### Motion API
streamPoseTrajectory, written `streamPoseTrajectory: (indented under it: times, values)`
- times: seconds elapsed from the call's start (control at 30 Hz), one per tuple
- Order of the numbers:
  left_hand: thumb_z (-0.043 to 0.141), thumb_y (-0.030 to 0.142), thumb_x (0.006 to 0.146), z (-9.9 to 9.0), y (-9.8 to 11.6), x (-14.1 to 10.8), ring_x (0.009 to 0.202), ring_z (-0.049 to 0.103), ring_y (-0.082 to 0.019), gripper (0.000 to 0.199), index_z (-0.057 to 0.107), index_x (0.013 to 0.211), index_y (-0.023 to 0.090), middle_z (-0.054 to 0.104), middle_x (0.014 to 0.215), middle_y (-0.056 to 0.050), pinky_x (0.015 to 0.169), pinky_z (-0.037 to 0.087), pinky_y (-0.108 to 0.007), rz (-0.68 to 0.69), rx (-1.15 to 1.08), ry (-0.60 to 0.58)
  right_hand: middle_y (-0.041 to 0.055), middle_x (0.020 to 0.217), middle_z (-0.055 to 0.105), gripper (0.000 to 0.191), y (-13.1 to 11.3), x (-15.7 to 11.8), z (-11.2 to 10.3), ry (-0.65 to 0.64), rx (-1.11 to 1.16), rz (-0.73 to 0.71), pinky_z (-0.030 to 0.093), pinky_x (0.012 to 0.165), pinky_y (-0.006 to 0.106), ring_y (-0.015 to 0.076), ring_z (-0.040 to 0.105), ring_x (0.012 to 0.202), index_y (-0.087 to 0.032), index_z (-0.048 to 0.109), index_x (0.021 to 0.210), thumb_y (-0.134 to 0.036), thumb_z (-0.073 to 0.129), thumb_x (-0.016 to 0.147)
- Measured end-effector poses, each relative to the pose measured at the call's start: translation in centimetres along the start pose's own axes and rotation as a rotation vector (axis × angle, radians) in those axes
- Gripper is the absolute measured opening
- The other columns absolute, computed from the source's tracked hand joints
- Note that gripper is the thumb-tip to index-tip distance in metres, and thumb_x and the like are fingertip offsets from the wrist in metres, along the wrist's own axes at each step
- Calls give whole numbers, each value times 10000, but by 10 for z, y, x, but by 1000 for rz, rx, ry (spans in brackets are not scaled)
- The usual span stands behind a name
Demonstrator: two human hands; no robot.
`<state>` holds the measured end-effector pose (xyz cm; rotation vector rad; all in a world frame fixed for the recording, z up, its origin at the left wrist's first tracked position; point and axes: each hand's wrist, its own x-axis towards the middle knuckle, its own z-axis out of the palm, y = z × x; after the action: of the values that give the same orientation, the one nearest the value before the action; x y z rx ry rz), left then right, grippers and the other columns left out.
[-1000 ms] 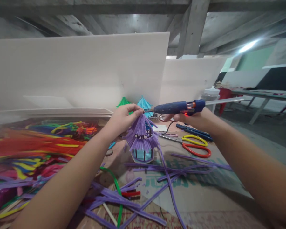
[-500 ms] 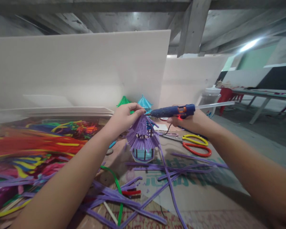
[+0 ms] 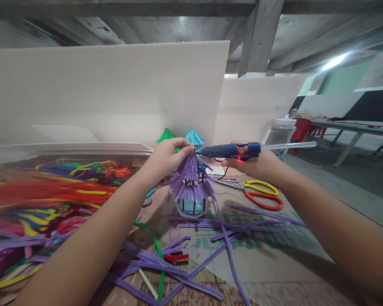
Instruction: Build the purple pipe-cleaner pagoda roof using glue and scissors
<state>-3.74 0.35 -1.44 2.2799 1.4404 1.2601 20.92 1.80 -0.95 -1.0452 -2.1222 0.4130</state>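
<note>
Glue gun since the earlier frame: the rear end of the glue gun has dipped, so it lies closer to level; the pinching hand has barely shifted.
Purple model: upright at the centre of the frame, the purple model has two tiers of strip roofing; its peak is beneath the fingertips.
Left hand: thumb and fingers of the left hand are nearly closed in a pinch on the peak, probably to steady it against the nozzle.
Right hand: the right hand is wrapped around the gun's grip, partly hidden behind the body; held sideways, it seems meant to bring the nozzle to the peak from the right. Whether the trigger is pressed, I cannot tell.
Glue stick: the clear glue stick juts from the gun's rear towards the jar, leaving little visual gap there.
Behind the peak: green roof and blue roof crowd the far side, before the white board.
Right edge of work: scissors lie below the gun; the cord hangs between.
Lower centre: loose purple strips cross the table; more open surface lies lower right, beneath the right forearm.
</note>
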Motion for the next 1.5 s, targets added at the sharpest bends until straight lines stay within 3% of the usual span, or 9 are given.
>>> streamPoseTrajectory:
  times: [0.23,0.43,0.67,0.83,1.07,1.5]
  values:
    - [555,459,889,0,-9,2,763,576,-175,316,699,892,178,660,808,-26,655,405,-274,-11,-62,-27,26,748,644,316,-1,-3,-1,-18,-3,-27,403,577,292,175,521,654,-250,713,949,-500,725,755]
    - [565,458,891,0,-12,3,780,593,-174,311,708,905,182,680,836,-28,675,423,-278,-12,-77,-31,26,709,618,318,-4,-2,1,13,-15,11,408,572,291,175,519,648,-230,687,840,-528,717,734]
    - [593,382,881,0,-7,3,867,620,-177,252,684,958,160,711,930,-41,806,449,-295,23,-99,-3,14,707,626,307,-5,-3,0,9,-11,0,408,578,275,166,527,645,-219,714,890,-491,715,747]
    - [579,376,886,0,-7,3,829,608,-171,249,685,959,163,707,920,-35,771,443,-294,17,-79,-4,8,691,612,314,-4,-2,1,14,-6,-21,390,569,277,160,509,621,-226,726,940,-472,720,745]
    - [583,385,885,0,-9,3,855,618,-178,246,687,945,170,710,918,-35,774,454,-297,35,-80,4,30,714,646,357,-1,-1,2,41,-45,19,410,589,302,190,546,661,-229,709,868,-554,718,719]
    - [582,384,895,-1,-9,3,857,619,-178,245,691,953,173,714,927,-34,775,447,-298,46,-54,4,15,702,635,294,-3,-1,2,18,-31,4,405,584,299,171,534,637,-231,719,854,-503,707,743]
